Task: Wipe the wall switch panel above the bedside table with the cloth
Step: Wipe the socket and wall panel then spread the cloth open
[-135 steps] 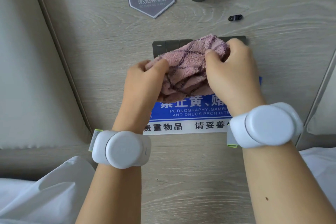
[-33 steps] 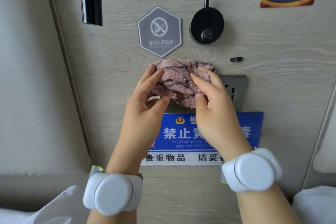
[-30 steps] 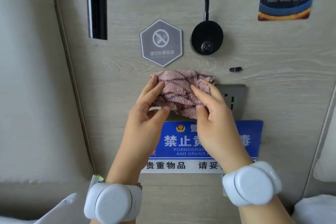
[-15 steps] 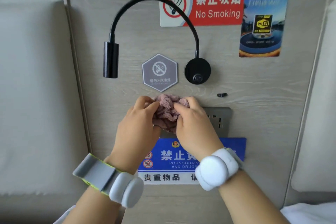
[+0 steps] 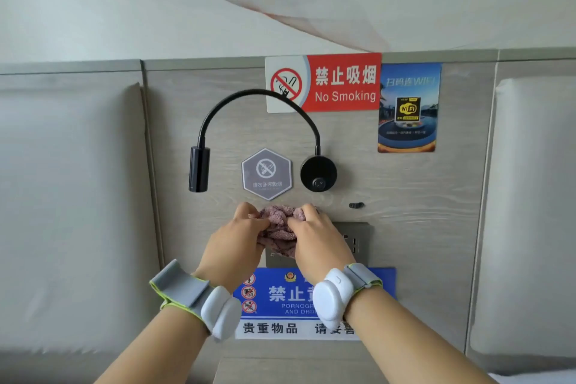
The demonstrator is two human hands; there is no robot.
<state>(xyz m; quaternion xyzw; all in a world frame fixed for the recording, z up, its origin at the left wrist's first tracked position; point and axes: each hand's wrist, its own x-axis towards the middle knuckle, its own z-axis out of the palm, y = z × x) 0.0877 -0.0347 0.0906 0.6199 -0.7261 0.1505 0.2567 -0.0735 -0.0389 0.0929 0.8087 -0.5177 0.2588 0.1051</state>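
Fingers of my left hand [image 5: 234,246] curled into the pink cloth [image 5: 278,229] from its left side, pinching a fold of it, while my right hand [image 5: 318,240] gripped the same cloth from the right, fingers bent over its top edge. The cloth sat bunched between the two hands, against the wall, covering the left part of the grey switch panel [image 5: 355,238]. Only the panel's right end showed past my right hand, with sockets on it, and a sliver of its lower left corner showed under the cloth. Each wrist carried a white band with a grey strap, the left one [image 5: 215,309] and the right one [image 5: 335,294].

Just below the panel hung a blue notice [image 5: 274,293] with white lettering, partly hidden by my wrists. Just above the cloth was a grey hexagonal no-smoking plaque [image 5: 266,174], and beside it the round black base of a reading lamp [image 5: 318,174], whose gooseneck arched up and left to a black cylindrical head. A small dark clip [image 5: 356,205] was fixed to the wood panelling right of the cloth. Higher up were a red No Smoking sign [image 5: 343,82] and a WiFi poster [image 5: 409,107]. Padded headboard cushions flanked the wood panelling on both sides.
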